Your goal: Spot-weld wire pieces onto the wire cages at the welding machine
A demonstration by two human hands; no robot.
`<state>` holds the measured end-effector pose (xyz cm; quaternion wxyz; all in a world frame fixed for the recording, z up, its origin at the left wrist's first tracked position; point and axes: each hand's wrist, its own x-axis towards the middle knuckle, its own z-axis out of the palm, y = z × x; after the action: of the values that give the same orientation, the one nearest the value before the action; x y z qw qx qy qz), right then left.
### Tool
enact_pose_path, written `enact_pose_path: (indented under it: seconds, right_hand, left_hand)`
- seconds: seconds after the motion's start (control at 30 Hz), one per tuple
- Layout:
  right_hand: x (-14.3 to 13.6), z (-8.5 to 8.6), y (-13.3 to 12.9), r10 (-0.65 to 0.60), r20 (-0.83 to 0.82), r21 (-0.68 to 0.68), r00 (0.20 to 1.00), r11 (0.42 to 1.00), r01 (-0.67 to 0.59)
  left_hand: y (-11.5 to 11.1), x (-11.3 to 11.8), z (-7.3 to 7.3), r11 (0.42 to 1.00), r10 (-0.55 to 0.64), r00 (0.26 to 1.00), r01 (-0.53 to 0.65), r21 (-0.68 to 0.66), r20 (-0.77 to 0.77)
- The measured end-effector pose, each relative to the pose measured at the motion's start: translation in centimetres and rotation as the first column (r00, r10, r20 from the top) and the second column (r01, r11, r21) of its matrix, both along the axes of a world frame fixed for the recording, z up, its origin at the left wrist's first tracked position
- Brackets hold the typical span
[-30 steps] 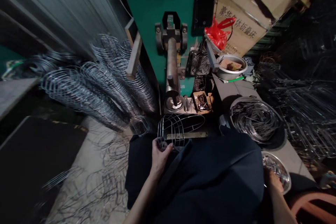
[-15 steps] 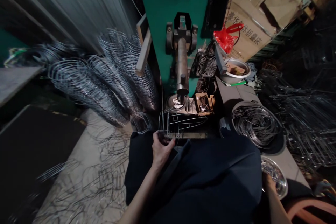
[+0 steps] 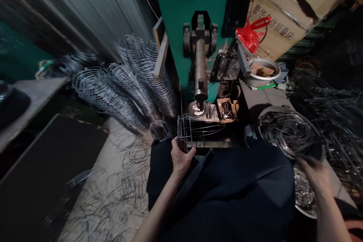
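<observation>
My left hand [image 3: 181,157] grips the near end of a half-built wire guard frame [image 3: 198,130], which lies in front of the green welding machine [image 3: 195,26] below its round electrode base [image 3: 197,109]. My right hand [image 3: 316,176] hovers blurred over a metal dish of small wire pieces [image 3: 304,194], just below a pan of coiled wire rings [image 3: 289,130]. I cannot tell whether that hand holds anything. A dark apron [image 3: 227,193] covers my lap.
Rows of finished wire guards [image 3: 124,83] lean at the left. Loose wires litter the floor [image 3: 119,189]. A small fan [image 3: 229,67], a bowl [image 3: 262,72], a red bag [image 3: 249,34] and cardboard boxes [image 3: 286,11] sit at the right, with stacked wire racks [image 3: 340,121] beyond.
My right hand has lifted from the dish's far edge and moved up over it toward the wire-ring pan. The left hand keeps hold of the frame. The view shifted slightly left.
</observation>
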<state>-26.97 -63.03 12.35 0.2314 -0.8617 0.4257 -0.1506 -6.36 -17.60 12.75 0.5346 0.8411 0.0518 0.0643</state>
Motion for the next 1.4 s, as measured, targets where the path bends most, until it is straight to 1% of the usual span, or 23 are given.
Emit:
enact_pose_path:
  seconds: [0.03, 0.07, 0.1, 0.13, 0.17, 0.2, 0.27, 0.33, 0.4, 0.43, 0.5, 0.57, 0.63, 0.83, 0.9, 0.97, 1.1, 1.3, 1.4]
  right_hand:
    - [2.8, 1.5, 1.5, 0.065, 0.062, 0.037, 0.996, 0.997, -0.067]
    - [5.7, 2.8, 3.5, 0.179, 0.138, 0.053, 0.974, 0.981, -0.188]
    - [8.6, 4.1, 5.8, 0.324, 0.207, 0.065, 0.923, 0.937, -0.343]
    - [11.3, 5.1, 8.3, 0.459, 0.283, 0.057, 0.842, 0.869, -0.492]
    - [13.7, 5.9, 10.7, 0.571, 0.332, 0.014, 0.751, 0.793, -0.609]
    - [15.7, 6.5, 13.1, 0.656, 0.355, -0.017, 0.666, 0.717, -0.697]
    - [18.6, 7.0, 16.9, 0.766, 0.367, -0.101, 0.527, 0.596, -0.796]
    - [20.1, 6.8, 19.2, 0.848, 0.316, -0.175, 0.426, 0.493, -0.852]
    - [20.9, 6.3, 20.1, 0.902, 0.235, -0.212, 0.362, 0.411, -0.886]
    - [21.2, 5.9, 20.3, 0.918, 0.195, -0.215, 0.344, 0.382, -0.899]
    - [21.5, 5.2, 20.5, 0.937, 0.131, -0.22, 0.323, 0.346, -0.912]
    - [21.8, 4.6, 20.7, 0.945, 0.085, -0.248, 0.316, 0.328, -0.912]
    - [22.1, 4.2, 21.0, 0.945, 0.061, -0.289, 0.321, 0.325, -0.901]
    - [22.8, 4.5, 22.1, 0.95, 0.043, -0.353, 0.31, 0.305, -0.885]
    - [23.0, 4.7, 22.4, 0.947, 0.082, -0.382, 0.311, 0.318, -0.868]
    - [23.3, 4.8, 22.7, 0.94, 0.148, -0.407, 0.309, 0.343, -0.847]
    - [23.9, 5.0, 23.1, 0.921, 0.25, -0.419, 0.3, 0.382, -0.824]
    - [24.8, 4.7, 23.8, 0.907, 0.28, -0.452, 0.316, 0.415, -0.79]
    - [25.3, 4.5, 24.3, 0.901, 0.285, -0.466, 0.328, 0.429, -0.774]
  left_hand:
    - [-0.2, -0.1, 0.1, 1.0, -0.006, 1.0, 0.006, 0.0, 0.002]
    - [-0.4, -0.2, 0.1, 1.0, -0.014, 1.0, 0.014, -0.003, 0.002]
    - [-0.6, -0.3, 0.2, 1.0, -0.022, 1.0, 0.022, -0.007, 0.003]
    - [-0.7, -0.5, 0.3, 1.0, -0.028, 1.0, 0.028, -0.009, 0.003]
    - [-0.8, -0.6, 0.4, 0.999, -0.032, 0.999, 0.032, -0.008, 0.003]
    - [-0.9, -0.8, 0.5, 0.999, -0.033, 0.999, 0.033, -0.006, 0.006]
    - [-0.7, -1.1, 0.8, 0.999, -0.033, 0.999, 0.033, 0.005, 0.009]
    - [-0.2, -1.2, 0.9, 0.999, -0.032, 0.999, 0.032, 0.023, 0.012]
    - [0.3, -1.1, 0.8, 0.999, -0.035, 0.999, 0.035, 0.032, 0.014]
    - [0.5, -1.0, 0.7, 0.999, -0.039, 0.999, 0.038, 0.031, 0.013]
    - [0.9, -0.8, 0.4, 0.999, -0.049, 0.999, 0.048, 0.021, 0.009]
    - [1.0, -0.5, 0.1, 0.998, -0.056, 0.998, 0.056, 0.006, 0.003]
    - [0.9, -0.3, -0.2, 0.998, -0.056, 0.998, 0.056, -0.012, 0.0]
    - [1.0, 0.0, -0.4, 0.999, -0.025, 1.0, 0.026, -0.023, 0.012]
    - [1.0, 0.2, -0.2, 1.0, -0.013, 1.0, 0.013, -0.025, 0.014]
    - [1.1, 0.4, 0.0, 0.999, -0.001, 1.0, 0.001, -0.032, 0.007]
    - [1.1, 0.9, 0.2, 0.999, 0.019, 1.0, -0.018, -0.043, 0.019]
    - [1.3, 1.8, -0.5, 0.998, 0.064, 0.993, -0.063, -0.015, 0.102]
    - [1.2, 2.1, -0.4, 0.996, 0.084, 0.99, -0.083, -0.012, 0.111]
